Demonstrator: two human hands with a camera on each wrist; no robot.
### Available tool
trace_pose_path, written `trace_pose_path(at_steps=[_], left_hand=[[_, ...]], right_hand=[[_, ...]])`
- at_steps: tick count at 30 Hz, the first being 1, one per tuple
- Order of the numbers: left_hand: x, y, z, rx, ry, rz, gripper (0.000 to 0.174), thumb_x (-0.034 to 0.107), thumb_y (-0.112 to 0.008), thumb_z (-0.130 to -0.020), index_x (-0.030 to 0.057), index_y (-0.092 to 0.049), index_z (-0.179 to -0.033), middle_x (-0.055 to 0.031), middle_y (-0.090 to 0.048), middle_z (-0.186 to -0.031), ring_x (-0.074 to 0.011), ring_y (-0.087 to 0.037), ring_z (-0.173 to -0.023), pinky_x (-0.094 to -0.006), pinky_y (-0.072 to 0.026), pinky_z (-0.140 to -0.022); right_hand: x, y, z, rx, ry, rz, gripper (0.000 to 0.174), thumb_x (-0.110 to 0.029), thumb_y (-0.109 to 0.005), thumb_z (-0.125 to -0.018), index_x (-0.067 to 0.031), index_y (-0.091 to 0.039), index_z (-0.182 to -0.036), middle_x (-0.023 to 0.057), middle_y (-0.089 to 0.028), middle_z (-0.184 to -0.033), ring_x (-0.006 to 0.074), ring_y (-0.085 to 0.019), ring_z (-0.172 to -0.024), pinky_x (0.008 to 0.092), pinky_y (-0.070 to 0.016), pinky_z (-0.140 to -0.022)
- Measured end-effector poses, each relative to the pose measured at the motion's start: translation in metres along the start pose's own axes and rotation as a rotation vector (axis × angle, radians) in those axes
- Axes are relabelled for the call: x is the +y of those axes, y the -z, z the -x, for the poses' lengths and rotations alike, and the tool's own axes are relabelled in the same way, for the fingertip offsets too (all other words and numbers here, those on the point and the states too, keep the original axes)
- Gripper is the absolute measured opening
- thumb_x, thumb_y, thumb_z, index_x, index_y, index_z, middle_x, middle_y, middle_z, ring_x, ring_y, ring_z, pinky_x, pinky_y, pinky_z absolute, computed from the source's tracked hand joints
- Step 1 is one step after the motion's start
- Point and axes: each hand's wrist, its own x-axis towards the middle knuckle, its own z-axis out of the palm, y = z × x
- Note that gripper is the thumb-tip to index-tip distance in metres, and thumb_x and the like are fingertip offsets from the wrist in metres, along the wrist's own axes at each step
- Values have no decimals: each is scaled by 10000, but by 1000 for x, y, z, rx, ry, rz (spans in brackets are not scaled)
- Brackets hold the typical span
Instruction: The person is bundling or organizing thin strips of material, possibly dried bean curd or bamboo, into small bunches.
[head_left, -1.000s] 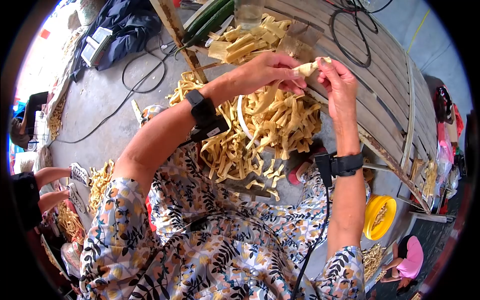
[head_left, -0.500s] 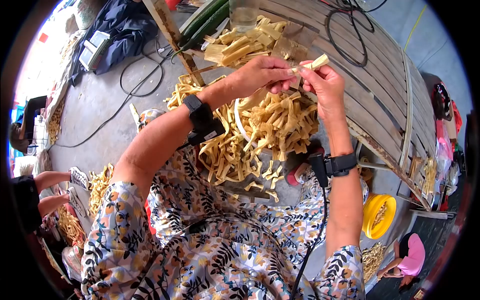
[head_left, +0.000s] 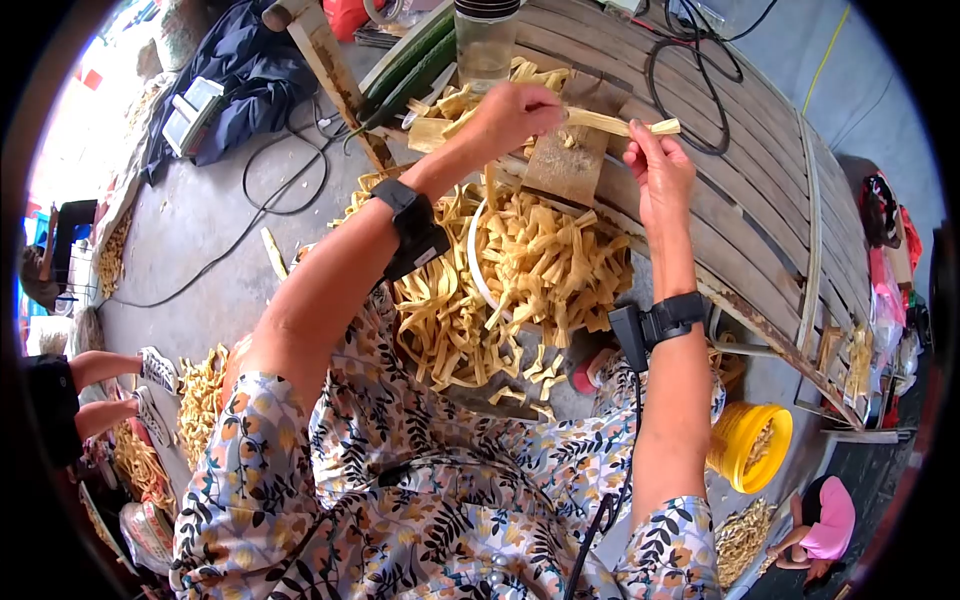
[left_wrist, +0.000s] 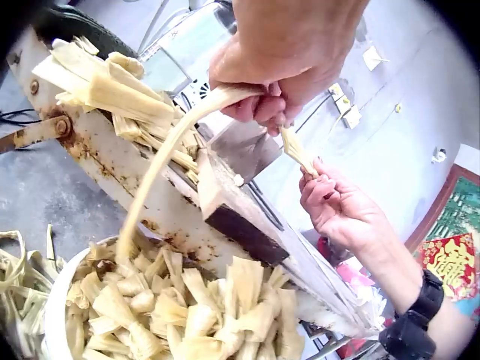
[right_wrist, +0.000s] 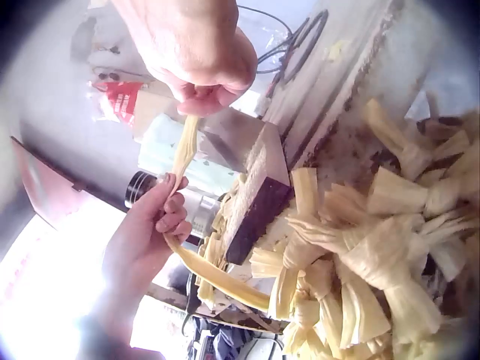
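Observation:
A pale yellow flat strip (head_left: 600, 121) is stretched between the two hands above the wooden slats. My left hand (head_left: 518, 118) grips it with curled fingers, and a long tail of the strip (left_wrist: 157, 163) hangs from that hand towards the knotted pieces. Thumb and fingers of my right hand (head_left: 662, 178) pinch the other part, with a short end sticking out past them in the head view. In the right wrist view, the strip (right_wrist: 185, 150) runs from the right hand (right_wrist: 199, 64) to the left hand (right_wrist: 146, 232). Below, knotted yellow pieces (head_left: 560, 250) fill a white-rimmed container (head_left: 474, 245).
A wooden block (head_left: 563, 165) lies on the slatted surface (head_left: 750, 200), near flat strips (head_left: 430, 133), a clear jar (head_left: 484, 50) and long green vegetables (head_left: 410, 70). Black cable (head_left: 650, 75) coils behind. A yellow bucket (head_left: 735, 440) and a person in pink (head_left: 830, 520) are at lower right.
My hands have moved apart, the left going up and leftwards. The strip, bunched between the fingers earlier, now spans the gap. More of the wooden block shows.

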Motion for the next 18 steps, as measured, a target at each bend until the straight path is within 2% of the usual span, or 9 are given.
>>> trace_pose_path(at_steps=[2, 5, 18], left_hand=[[-8, 0, -9, 129, -99, -126, 148, 168, -592, -780, 27, -637, -791, -70, -605, -644, -119, -550, -549, -265, -431, -503], [-15, -2, -17, 141, -25, -181, 182, 183, -606, -806, 8, -634, -848, 24, -531, -629, -37, -433, -563, -203, -367, -490], [-28, -3, -30, 202, -61, -212, 204, 190, -624, -781, 9, -634, -874, 2, -580, -657, -56, -464, -583, -228, -401, -529]], right_hand=[[6, -5, -3, 50, -18, -34, 150, -104, -679, -738, -6, -608, -826, 5, -563, -668, 56, -506, -534, 155, -450, -484], [14, -7, -11, 50, -26, -50, 154, -107, -679, -739, 2, -603, -818, 14, -564, -669, 61, -509, -535, 157, -450, -484], [22, -9, -28, 52, -24, -78, 143, -107, -675, -741, 7, -597, -779, 22, -562, -658, 69, -512, -519, 155, -446, -475]])
